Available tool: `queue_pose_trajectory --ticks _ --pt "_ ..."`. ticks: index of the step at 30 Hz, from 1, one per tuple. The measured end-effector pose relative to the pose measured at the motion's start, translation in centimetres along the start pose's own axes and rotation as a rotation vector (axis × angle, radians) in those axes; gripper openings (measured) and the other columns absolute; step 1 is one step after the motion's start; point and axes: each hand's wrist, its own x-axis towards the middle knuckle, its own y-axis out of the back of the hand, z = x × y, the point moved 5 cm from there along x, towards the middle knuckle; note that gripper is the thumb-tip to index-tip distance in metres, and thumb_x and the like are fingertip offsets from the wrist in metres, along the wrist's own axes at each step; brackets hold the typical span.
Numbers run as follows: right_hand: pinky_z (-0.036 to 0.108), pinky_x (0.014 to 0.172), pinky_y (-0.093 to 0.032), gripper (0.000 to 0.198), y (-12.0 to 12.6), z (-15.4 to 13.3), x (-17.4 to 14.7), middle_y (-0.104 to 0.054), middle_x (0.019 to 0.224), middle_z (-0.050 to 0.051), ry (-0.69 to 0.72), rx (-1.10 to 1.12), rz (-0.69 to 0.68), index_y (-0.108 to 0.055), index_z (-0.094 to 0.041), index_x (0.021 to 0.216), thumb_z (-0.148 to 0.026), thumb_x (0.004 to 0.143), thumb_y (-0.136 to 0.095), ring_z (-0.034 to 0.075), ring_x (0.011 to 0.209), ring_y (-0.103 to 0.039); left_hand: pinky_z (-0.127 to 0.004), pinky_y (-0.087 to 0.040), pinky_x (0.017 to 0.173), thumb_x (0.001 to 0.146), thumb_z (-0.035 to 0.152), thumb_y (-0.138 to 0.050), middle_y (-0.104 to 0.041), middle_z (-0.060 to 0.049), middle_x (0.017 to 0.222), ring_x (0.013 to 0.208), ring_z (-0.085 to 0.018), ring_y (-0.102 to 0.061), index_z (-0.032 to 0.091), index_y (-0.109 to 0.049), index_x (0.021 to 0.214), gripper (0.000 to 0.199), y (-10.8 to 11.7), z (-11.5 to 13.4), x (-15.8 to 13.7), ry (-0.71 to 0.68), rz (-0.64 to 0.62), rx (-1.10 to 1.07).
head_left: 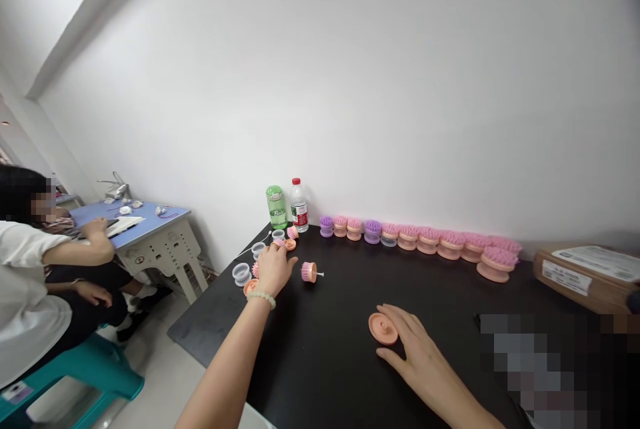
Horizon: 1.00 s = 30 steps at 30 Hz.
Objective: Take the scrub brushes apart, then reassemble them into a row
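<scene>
My left hand [274, 269], with a beaded bracelet at its wrist, reaches over a cluster of brush parts at the table's left side. Its thumb stands apart, while the other fingertips are partly hidden near a pink bristled piece [280, 242]. To its right lies a pink bristle head [309, 272] with a peach back and a pale pin sticking out. My right hand [407, 342] has its fingers and thumb about the edge of a round peach disc [383, 328] with a small central knob. Clear ring-shaped pieces [241, 274] and peach discs [291, 245] surround the left hand.
A row of pink and purple scalp brushes [427, 240] runs along the wall. Behind the parts stand a green bottle [277, 207] and a red-capped water bottle [299, 205]. A cardboard box [590, 275] sits at right. Another person [30, 289] works at a blue desk [165, 214].
</scene>
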Motion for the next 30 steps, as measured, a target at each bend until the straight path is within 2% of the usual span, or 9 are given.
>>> queue_pose_trajectory --ticks 4,7,12,16,18,23,25,28,30 --pt "0.049 0.104 -0.047 0.053 0.6 -1.0 0.0 -0.060 0.134 0.009 0.048 -0.036 0.040 -0.054 -0.027 0.131 -0.027 0.078 -0.061 0.033 0.128 -0.051 -0.047 -0.054 0.090 0.094 0.033 -0.061 -0.061 -0.009 0.126 0.108 -0.025 -0.063 0.017 -0.058 0.124 0.034 -0.4 -2.0 0.1 0.054 0.014 -0.042" --pt "0.051 0.103 -0.048 0.048 1.3 -1.8 -0.1 -0.059 0.133 0.011 0.095 -0.052 0.075 -0.052 -0.025 0.132 -0.026 0.084 -0.057 0.032 0.128 -0.051 -0.048 -0.053 0.091 0.094 0.033 -0.061 -0.061 -0.009 0.126 0.108 -0.025 -0.062 0.017 -0.059 0.122 0.033 -0.4 -2.3 0.0 0.040 0.038 -0.183" --pt "0.052 0.104 -0.048 0.040 1.9 -3.7 0.4 -0.058 0.133 0.012 0.140 -0.073 0.090 -0.050 -0.023 0.132 -0.029 0.093 -0.050 0.031 0.128 -0.051 -0.043 -0.048 0.095 0.084 0.034 -0.071 -0.066 -0.009 0.115 0.111 -0.026 -0.061 0.020 -0.062 0.112 0.032 0.1 -1.0 0.8 0.037 0.128 -0.609" --pt "0.050 0.105 -0.048 0.044 1.7 -7.3 2.8 -0.052 0.141 0.014 0.200 -0.147 0.009 -0.047 -0.022 0.136 -0.025 0.093 -0.052 0.030 0.133 -0.047 -0.032 -0.051 0.074 0.088 0.058 -0.055 -0.068 -0.008 0.098 0.086 -0.020 -0.068 0.019 -0.056 0.107 0.043 -0.7 -0.5 1.2 0.150 0.215 -1.021" --pt "0.049 0.109 -0.045 0.048 1.3 -9.7 4.9 -0.047 0.146 0.016 0.231 -0.230 -0.052 -0.046 -0.018 0.140 -0.023 0.093 -0.056 0.030 0.137 -0.043 -0.028 -0.049 0.066 0.083 0.065 -0.055 -0.066 -0.007 0.095 0.077 -0.017 -0.068 0.018 -0.055 0.100 0.050 -1.6 -0.7 1.0 0.224 0.251 -1.181" --pt "0.046 0.117 -0.034 0.060 -2.2 -13.7 12.5 -0.040 0.152 0.018 0.276 -0.420 -0.196 -0.044 -0.013 0.143 -0.020 0.088 -0.067 0.030 0.143 -0.034 -0.023 -0.042 0.059 0.072 0.064 -0.070 -0.063 -0.002 0.091 0.067 -0.011 -0.061 0.019 -0.057 0.096 0.053 -2.6 -1.5 -0.1 0.341 0.284 -1.449" --pt "0.046 0.113 -0.038 0.064 -4.5 -14.1 15.2 -0.046 0.148 0.018 0.265 -0.451 -0.250 -0.048 -0.013 0.139 -0.022 0.082 -0.075 0.032 0.139 -0.039 -0.021 -0.041 0.058 0.067 0.059 -0.078 -0.063 0.000 0.091 0.069 -0.009 -0.059 0.020 -0.060 0.100 0.054 -2.5 -1.5 -0.3 0.349 0.272 -1.531" --pt "0.047 0.097 -0.051 0.043 -7.6 -14.0 17.6 -0.060 0.130 0.012 0.203 -0.518 -0.330 -0.058 -0.016 0.126 -0.029 0.088 -0.072 0.028 0.118 -0.059 -0.020 -0.041 0.060 0.060 0.049 -0.086 -0.064 -0.001 0.091 0.076 -0.011 -0.059 0.020 -0.064 0.100 0.054 -2.3 -1.0 -0.4 0.350 0.213 -1.651" --pt "0.045 0.090 -0.055 0.031 -8.5 -13.5 18.2 -0.063 0.123 0.008 0.148 -0.565 -0.344 -0.060 -0.017 0.121 -0.031 0.095 -0.063 0.024 0.106 -0.064 -0.022 -0.045 0.064 0.055 0.043 -0.091 -0.066 -0.003 0.092 0.081 -0.014 -0.062 0.018 -0.065 0.095 0.054 -2.4 -0.6 -0.4 0.352 0.153 -1.729"
